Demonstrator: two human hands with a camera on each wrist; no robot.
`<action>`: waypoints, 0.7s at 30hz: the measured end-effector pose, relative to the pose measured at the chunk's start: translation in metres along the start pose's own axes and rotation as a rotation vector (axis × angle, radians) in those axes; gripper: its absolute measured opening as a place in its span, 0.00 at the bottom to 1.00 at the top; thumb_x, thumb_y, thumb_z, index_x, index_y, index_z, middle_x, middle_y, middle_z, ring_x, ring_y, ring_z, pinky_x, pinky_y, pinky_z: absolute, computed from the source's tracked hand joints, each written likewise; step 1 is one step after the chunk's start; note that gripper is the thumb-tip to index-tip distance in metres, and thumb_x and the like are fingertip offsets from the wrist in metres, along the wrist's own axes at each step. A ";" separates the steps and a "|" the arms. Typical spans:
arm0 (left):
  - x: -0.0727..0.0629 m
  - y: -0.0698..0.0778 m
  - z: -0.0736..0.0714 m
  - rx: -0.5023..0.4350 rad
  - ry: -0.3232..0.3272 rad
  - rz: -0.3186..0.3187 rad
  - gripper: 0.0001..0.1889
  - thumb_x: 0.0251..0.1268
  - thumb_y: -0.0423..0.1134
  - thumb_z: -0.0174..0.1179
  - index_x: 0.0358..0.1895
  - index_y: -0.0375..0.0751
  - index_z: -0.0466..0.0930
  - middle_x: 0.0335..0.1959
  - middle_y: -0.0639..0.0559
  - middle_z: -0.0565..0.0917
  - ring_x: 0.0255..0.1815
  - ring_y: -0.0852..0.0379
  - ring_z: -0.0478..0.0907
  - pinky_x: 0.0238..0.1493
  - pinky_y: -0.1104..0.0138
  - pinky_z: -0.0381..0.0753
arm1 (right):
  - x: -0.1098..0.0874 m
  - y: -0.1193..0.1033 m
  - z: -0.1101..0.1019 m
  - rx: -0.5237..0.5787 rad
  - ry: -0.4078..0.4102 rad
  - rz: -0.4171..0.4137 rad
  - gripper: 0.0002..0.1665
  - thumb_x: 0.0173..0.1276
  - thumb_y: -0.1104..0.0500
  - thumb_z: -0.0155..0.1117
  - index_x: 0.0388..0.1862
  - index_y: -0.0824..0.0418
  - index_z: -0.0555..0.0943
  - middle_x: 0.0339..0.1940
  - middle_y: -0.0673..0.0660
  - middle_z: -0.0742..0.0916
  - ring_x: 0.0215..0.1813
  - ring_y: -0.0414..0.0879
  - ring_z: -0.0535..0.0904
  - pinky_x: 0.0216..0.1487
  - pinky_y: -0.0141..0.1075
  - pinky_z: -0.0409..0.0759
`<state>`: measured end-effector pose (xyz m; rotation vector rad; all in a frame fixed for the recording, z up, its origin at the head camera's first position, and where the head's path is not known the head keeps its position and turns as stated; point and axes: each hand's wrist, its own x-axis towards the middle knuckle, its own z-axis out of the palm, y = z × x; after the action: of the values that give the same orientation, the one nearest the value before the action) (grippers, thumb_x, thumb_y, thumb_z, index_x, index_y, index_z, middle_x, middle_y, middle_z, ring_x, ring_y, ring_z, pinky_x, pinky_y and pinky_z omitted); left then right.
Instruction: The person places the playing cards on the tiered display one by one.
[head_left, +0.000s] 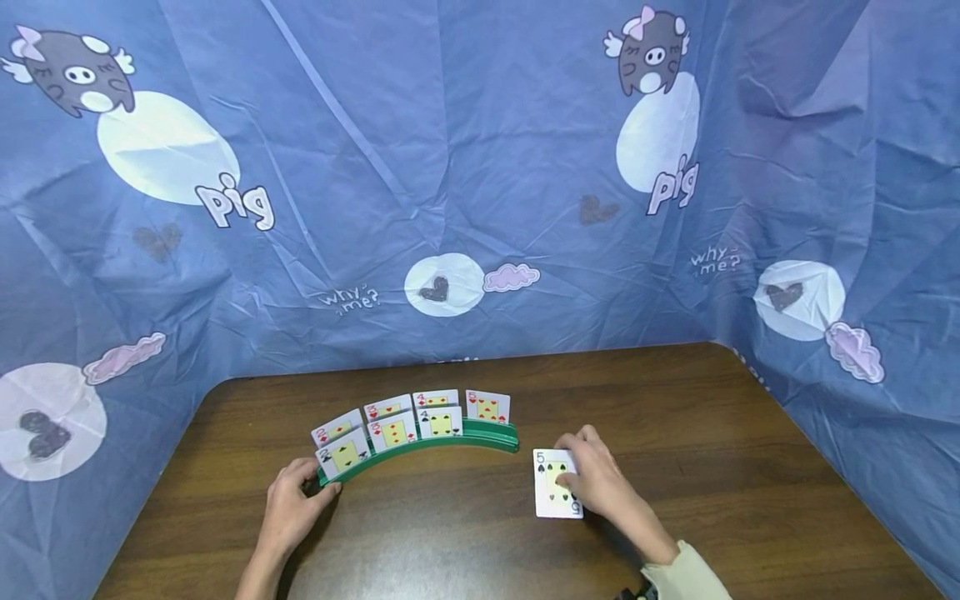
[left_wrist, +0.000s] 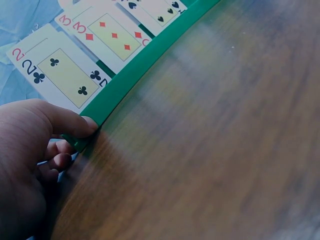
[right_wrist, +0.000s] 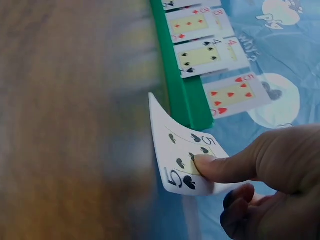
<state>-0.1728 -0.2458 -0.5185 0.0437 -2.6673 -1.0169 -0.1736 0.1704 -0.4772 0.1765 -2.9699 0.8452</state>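
Observation:
A curved green card holder (head_left: 489, 432) stands on the table with playing cards upright in two rows. Its front row shows the two of clubs (head_left: 345, 456), the three of diamonds (head_left: 393, 432) and the four of spades (head_left: 441, 423). Behind them peek a red two, three and four, and the five of hearts (head_left: 488, 406) stands alone at the right end. My left hand (head_left: 291, 504) grips the holder's left end, thumb on the front rail (left_wrist: 130, 72). Right of the holder, my right hand (head_left: 602, 482) pinches a slightly bent five of spades (right_wrist: 172, 145), thumb on its face.
Under everything is a brown wood-grain table (head_left: 420, 542). A blue cloth (head_left: 525, 100) printed with pigs and clouds hangs along the table's back and sides. Behind the five of spades and right of the holder lies bare tabletop (head_left: 637, 392).

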 end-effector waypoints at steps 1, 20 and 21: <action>0.000 0.000 0.000 0.000 0.002 0.000 0.14 0.49 0.31 0.72 0.41 0.32 0.86 0.45 0.38 0.86 0.45 0.46 0.78 0.45 0.59 0.71 | 0.000 0.000 -0.002 0.004 0.002 -0.003 0.19 0.54 0.70 0.75 0.45 0.63 0.84 0.39 0.57 0.79 0.38 0.45 0.74 0.42 0.41 0.77; 0.000 0.000 0.000 0.003 -0.005 -0.007 0.15 0.50 0.31 0.72 0.42 0.30 0.86 0.47 0.36 0.85 0.46 0.44 0.78 0.45 0.59 0.72 | 0.004 0.012 -0.042 0.091 0.056 -0.080 0.08 0.69 0.66 0.63 0.44 0.62 0.86 0.34 0.54 0.84 0.34 0.41 0.73 0.36 0.32 0.69; 0.000 0.000 0.000 0.001 -0.006 -0.008 0.15 0.50 0.31 0.72 0.42 0.30 0.86 0.47 0.37 0.85 0.46 0.45 0.78 0.45 0.59 0.72 | 0.004 0.013 -0.045 0.094 0.066 -0.089 0.08 0.69 0.66 0.63 0.44 0.62 0.86 0.33 0.53 0.84 0.34 0.41 0.72 0.36 0.31 0.69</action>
<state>-0.1724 -0.2455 -0.5184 0.0515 -2.6751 -1.0193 -0.1780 0.2044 -0.4455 0.2776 -2.8403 0.9602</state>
